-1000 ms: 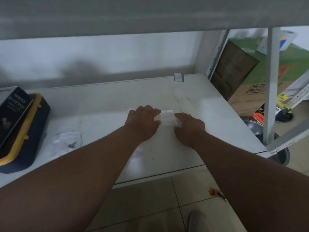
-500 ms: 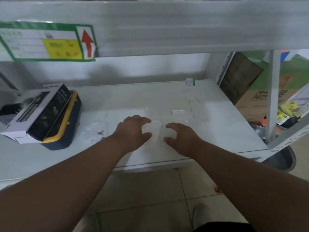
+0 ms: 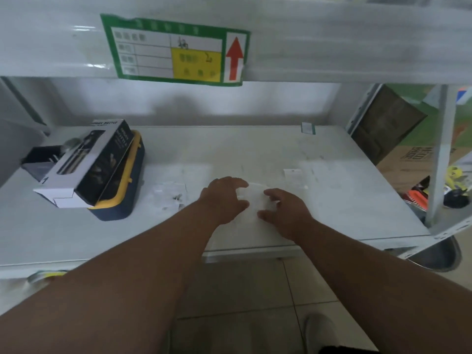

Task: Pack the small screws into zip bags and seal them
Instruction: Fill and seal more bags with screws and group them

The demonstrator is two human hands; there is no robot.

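A small clear zip bag is held just above the white shelf, near its front edge. My left hand grips the bag's left side and my right hand grips its right side. Left of my hands lies another clear zip bag with a few small dark screws inside. A third, empty-looking bag lies flat to the right of my hands. Whether the held bag contains screws is hidden by my fingers and blur.
A black and white boxed spray bottle rests on a navy and yellow case at the left. An upper shelf beam carries a green label. Cardboard boxes and a metal bowl stand to the right, beyond the shelf post.
My hands have drawn the bag back towards the shelf's front edge and lifted it slightly. My head has risen, bringing the upper beam and its label into view.
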